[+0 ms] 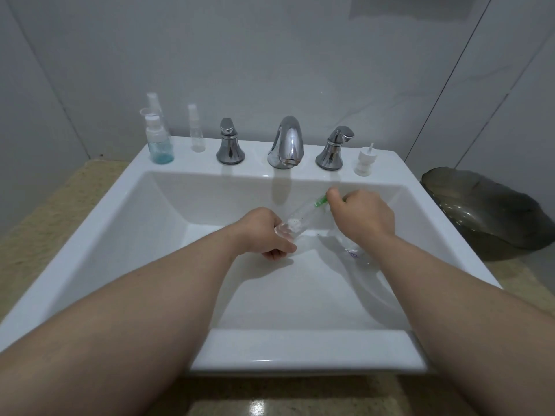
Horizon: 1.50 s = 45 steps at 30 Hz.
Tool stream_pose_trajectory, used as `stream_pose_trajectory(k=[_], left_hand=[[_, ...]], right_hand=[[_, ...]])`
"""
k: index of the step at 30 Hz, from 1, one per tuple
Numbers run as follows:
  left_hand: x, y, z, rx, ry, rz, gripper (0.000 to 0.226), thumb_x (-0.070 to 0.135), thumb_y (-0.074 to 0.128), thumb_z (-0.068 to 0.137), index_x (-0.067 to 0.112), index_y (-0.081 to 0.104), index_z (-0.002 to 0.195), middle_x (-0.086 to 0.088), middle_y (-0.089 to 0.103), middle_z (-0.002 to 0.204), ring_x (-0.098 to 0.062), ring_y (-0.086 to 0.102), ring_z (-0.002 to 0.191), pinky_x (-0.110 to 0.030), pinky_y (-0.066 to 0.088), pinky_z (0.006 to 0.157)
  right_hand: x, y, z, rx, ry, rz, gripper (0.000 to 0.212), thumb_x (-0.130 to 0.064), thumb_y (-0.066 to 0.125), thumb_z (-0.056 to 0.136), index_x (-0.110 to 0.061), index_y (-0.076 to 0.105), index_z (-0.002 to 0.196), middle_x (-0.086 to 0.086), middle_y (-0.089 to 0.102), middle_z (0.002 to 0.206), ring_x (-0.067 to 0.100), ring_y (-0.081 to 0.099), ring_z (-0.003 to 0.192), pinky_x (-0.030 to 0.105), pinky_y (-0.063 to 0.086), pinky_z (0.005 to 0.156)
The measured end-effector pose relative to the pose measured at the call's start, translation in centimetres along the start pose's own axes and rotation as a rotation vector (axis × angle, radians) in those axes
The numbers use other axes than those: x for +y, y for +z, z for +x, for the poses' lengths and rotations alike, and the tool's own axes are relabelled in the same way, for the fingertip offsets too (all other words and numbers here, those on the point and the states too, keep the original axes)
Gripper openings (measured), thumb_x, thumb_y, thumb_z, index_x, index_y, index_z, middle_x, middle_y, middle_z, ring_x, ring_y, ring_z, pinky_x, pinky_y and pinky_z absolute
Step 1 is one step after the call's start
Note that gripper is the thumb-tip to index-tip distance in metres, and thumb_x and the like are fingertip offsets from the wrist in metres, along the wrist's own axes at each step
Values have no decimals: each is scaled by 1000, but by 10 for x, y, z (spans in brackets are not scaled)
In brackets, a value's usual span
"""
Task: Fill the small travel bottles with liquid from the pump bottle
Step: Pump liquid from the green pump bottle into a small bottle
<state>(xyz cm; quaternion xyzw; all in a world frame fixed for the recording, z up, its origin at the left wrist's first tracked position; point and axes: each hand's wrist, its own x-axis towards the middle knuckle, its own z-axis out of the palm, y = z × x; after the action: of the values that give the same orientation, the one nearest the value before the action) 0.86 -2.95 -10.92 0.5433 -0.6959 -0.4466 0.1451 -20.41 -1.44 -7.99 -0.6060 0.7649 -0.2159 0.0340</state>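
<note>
Forearms [144, 313] extended over sink [300, 349]; left hand [264, 232] gripped clear travel bottle [295, 219] tilted above it, right hand [362, 217] pinched green piece [320, 201] at its mouth; judged advisable: neck steady, mouth upward.

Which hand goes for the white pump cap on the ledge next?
Right, probably: right hand sits nearest the white pump cap, though it pinches a green-handled tool; left hand grips the clear bottle.
</note>
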Motion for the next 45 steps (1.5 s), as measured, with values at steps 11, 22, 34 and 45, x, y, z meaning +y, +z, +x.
stream_pose_trajectory(k=[11,22,34,45], left_hand=[[-1,0,1,-1,-2,-8,15,12,84,78,3,74,85,-9,75,70,-19,70,60,-30,61,67],[0,0,-1,-3,-14,-12,13,10,83,80,0,76,83,-5,73,65,-17,67,56,-26,56,61],[0,0,-1,-11,-4,-13,12,12,83,80,4,74,78,-6,73,66,-18,67,56,-28,60,64],[2,0,-3,-9,-11,-5,13,12,84,80,3,75,83,-4,73,65,-16,68,55,-26,57,60]], right_hand=[[1,1,1,-6,-13,12,56,-52,37,94,-12,54,59,9,59,68,32,55,71,35,37,60],[3,2,2,5,6,-29,73,-73,27,92,-14,58,63,8,64,79,34,60,78,37,43,68],[3,1,1,6,1,-31,74,-73,27,93,-14,60,63,7,64,76,33,61,79,36,44,69],[0,0,0,-1,-4,0,66,-65,31,96,-15,53,58,7,62,73,34,58,76,37,42,67]])
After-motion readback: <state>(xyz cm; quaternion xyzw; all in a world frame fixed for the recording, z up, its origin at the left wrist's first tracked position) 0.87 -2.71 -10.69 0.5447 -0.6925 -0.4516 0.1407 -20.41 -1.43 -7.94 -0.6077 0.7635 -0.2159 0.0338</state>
